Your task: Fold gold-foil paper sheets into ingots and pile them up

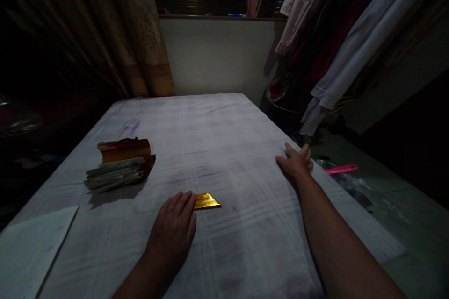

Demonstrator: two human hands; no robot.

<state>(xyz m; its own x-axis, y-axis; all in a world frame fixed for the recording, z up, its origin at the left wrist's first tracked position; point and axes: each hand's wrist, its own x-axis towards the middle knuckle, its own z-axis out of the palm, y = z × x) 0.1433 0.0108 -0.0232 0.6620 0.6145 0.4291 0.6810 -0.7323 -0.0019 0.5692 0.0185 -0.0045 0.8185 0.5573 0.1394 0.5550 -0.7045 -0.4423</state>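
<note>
My left hand rests on the table with its fingers together over the left end of a folded strip of shiny gold paper, holding it. The strip's right end shows and comes to a slanted point; its other end is hidden under my fingers. At the table's right edge, my right hand is open with its fingers apart, and I see nothing in it. To the left of my left hand sits a stack of folded greyish papers against a curved gold-brown sheet.
A pale checked cloth covers the table. A white sheet lies at the near left. Beyond the right edge are a pink handle and clear plastic on the floor. Clothes hang at right; a pink cup stands on the sill.
</note>
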